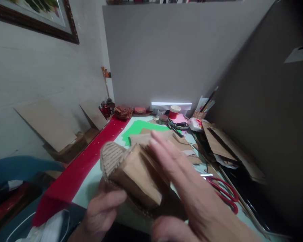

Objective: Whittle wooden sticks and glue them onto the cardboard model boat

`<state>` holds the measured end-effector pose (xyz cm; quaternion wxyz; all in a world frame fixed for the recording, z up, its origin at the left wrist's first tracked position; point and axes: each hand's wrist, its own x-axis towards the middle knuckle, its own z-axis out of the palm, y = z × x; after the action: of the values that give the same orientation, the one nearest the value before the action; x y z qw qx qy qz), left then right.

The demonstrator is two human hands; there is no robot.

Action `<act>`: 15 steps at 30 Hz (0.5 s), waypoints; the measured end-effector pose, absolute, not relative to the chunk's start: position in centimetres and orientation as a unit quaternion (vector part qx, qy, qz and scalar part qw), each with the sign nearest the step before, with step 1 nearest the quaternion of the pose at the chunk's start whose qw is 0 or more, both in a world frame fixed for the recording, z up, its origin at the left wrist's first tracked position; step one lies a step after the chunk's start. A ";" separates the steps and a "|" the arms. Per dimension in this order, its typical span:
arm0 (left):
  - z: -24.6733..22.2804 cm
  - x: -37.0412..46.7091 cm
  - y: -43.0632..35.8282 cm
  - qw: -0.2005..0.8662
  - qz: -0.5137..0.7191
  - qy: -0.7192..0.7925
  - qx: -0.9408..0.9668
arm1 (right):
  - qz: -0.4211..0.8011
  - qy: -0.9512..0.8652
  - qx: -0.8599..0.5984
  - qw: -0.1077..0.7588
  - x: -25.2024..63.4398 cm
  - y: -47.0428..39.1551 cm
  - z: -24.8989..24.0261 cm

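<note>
A brown cardboard construction [138,174] is held up above the table. It has a rounded end with exposed corrugated ridges and a folded, box-like middle. My left hand [103,208] grips it from the lower left, with the index finger along its edge and the other fingers partly hidden beneath. My right hand [189,188] lies along the right side of the cardboard, fingers stretched out straight and the thumb apart below. The fingertips look to be at the upper right wall of the piece; slight blur hides exact contact.
Red-handled scissors [223,191] lie right of my right hand. Green paper [141,129] and cardboard scraps cover the table behind. A red-and-white cup [174,112], a tray [178,125] and a pen holder [199,115] stand farther back. Cardboard sheets [219,141] are stacked on the right.
</note>
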<state>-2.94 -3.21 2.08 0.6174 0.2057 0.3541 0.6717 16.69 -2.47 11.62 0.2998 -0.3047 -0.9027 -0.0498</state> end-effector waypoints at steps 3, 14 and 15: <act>2.6 -3.1 -2.6 0.595 0.685 0.404 0.111 | 0.012 -0.835 -0.349 0.425 17.3 -2.7 10.8; 2.8 -3.6 -1.9 0.513 0.779 0.345 0.105 | 0.287 -0.660 -0.375 0.584 16.4 -2.4 3.1; 2.4 -3.9 -2.0 0.518 0.783 0.323 0.119 | 0.286 -0.672 -0.370 0.574 16.0 -2.3 2.9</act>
<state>-3.86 -1.97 2.36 0.5181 0.1193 0.3232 0.7829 16.02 -2.35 2.88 0.5744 -0.3700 -0.6718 0.2860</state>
